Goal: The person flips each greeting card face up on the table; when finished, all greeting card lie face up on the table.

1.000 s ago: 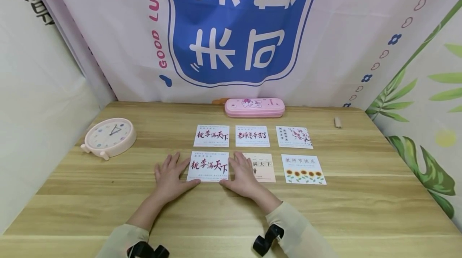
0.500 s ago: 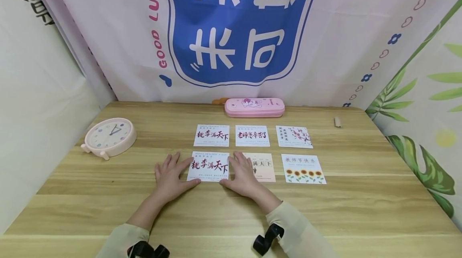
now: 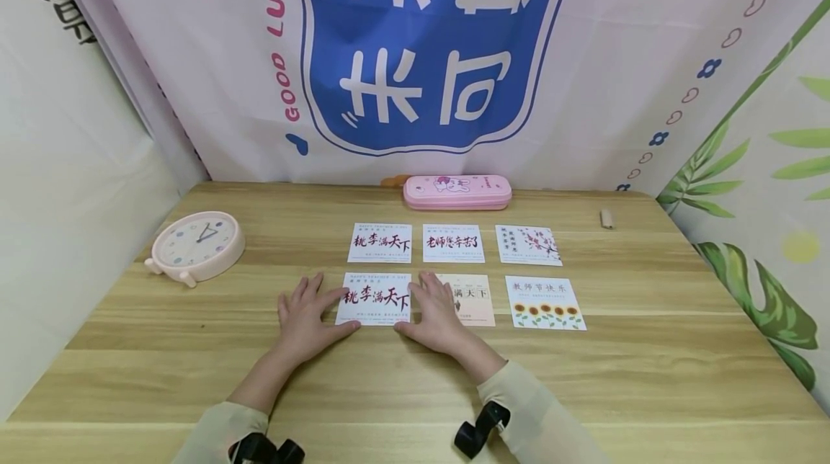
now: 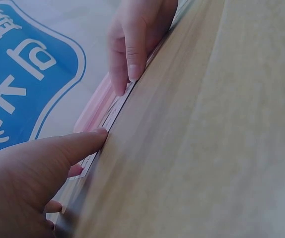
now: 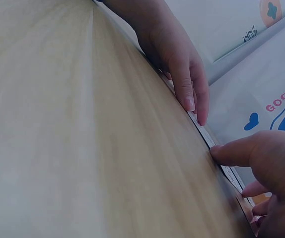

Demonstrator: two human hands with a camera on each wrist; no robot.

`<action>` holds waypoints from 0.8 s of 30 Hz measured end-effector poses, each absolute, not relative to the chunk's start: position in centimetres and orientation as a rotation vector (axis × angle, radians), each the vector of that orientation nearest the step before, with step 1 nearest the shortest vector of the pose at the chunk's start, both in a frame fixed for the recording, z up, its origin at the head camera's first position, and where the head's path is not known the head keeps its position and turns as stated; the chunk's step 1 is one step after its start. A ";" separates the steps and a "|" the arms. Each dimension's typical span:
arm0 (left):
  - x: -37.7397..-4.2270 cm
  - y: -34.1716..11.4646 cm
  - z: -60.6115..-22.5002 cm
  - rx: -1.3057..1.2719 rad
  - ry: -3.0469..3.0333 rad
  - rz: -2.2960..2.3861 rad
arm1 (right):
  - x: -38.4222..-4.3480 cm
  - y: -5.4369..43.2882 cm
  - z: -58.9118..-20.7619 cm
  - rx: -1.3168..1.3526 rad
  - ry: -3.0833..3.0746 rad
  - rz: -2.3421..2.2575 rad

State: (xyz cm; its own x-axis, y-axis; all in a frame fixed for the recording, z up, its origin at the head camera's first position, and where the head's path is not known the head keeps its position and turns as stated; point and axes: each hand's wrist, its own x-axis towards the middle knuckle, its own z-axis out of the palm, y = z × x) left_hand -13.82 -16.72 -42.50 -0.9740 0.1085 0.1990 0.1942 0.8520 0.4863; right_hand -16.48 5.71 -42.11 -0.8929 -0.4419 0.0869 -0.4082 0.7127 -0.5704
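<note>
A white card with red brush lettering (image 3: 377, 298) lies flat on the wooden table at the near left of two card rows. My left hand (image 3: 308, 320) rests at its left edge, fingers spread, thumb on the lower left corner. On the opposite side my right hand (image 3: 437, 320) touches the right edge, its thumb by the lower right corner. That hand covers the left part of a beige card (image 3: 476, 298). Both wrist views look low along the table; the left one shows my left thumb (image 4: 90, 144) at the card's near edge, with the card seen nearly edge-on.
Right of the beige card is a sunflower card (image 3: 546, 303). Behind lie two red-lettered cards, left (image 3: 380, 243) and middle (image 3: 454, 243), and a blossom card (image 3: 529, 245). A pink pencil case (image 3: 457, 192), a round clock (image 3: 197, 246) and a small tan block (image 3: 606, 219) stand around them.
Both hands stay in place at the card's edges. The left fingertips reach slightly farther over its left edge than a second ago; the cards look otherwise unmoved.
</note>
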 end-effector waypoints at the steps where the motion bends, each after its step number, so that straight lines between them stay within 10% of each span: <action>1: -13.8 -16.7 -42.5 -0.236 -2.864 -0.777 | -16.5 5.7 -42.1 -0.711 2.856 -0.931; 24: -13.9 -16.7 -42.5 -0.223 -2.882 -0.766 | -16.4 5.6 -42.2 -0.701 2.872 -0.875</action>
State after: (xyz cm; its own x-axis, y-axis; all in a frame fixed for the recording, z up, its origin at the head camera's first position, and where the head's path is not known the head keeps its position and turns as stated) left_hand -13.87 -16.72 -42.50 -0.9776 0.1043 0.1828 0.1813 0.8585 0.4797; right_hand -16.40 5.64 -42.15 -0.8951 -0.4397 0.0742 -0.4064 0.7357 -0.5419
